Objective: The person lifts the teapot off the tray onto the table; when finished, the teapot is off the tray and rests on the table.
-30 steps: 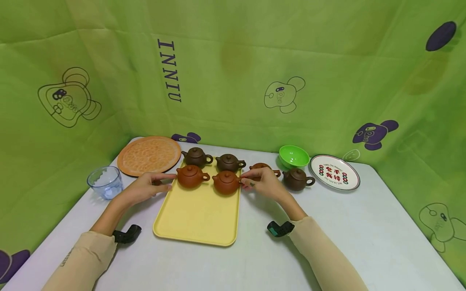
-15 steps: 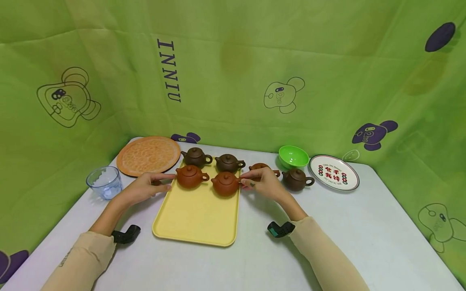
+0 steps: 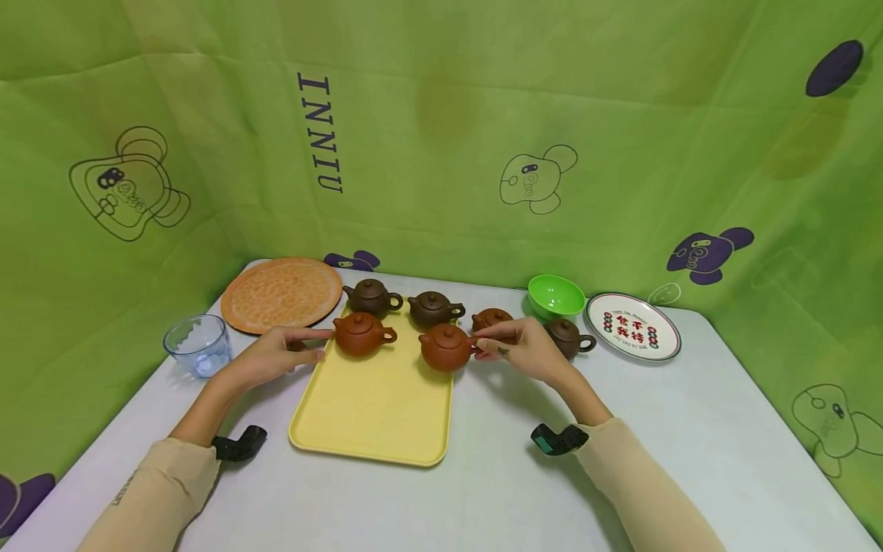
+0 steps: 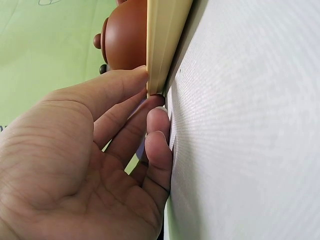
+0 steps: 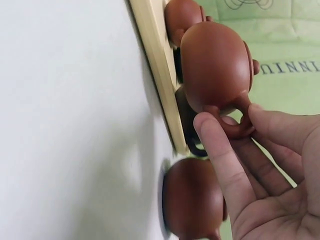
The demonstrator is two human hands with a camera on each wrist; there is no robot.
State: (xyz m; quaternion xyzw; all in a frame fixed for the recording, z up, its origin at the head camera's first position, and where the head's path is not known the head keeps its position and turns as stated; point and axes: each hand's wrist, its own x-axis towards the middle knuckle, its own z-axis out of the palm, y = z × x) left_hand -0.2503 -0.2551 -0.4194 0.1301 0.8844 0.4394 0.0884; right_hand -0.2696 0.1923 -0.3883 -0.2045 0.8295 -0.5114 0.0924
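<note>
The left hand [image 3: 267, 359] rests loose, slightly spread fingers against the yellow tray [image 3: 372, 418]'s left edge. Above the tray's right rim, a reddish teapot [image 3: 446, 350] hangs at the right hand [image 3: 530, 349]'s fingertips, its handle [image 5: 238, 131] pinched by thumb and finger.

L grip [image 3: 272, 356] & R grip [image 3: 524, 349] = bare hands. Behind L grip: lt. beige long sleeve [image 3: 155, 487], wrinkled nr cuff, w/ dk lettering [image 3: 124, 488] along outer side, too sm. to read. Behind R grip: matching beige sleeve [image 3: 645, 487]. Btwn L grip & its cuff, inner side: blk wrist unit [image 3: 240, 445], bent like an elbow pipe. Same spot behind R grip: 2nd blk unit [image 3: 569, 438] w/ teal patch [image 3: 544, 440] at tip. R grip also has sm. dk mark [image 3: 503, 350] nr thumb.
</note>
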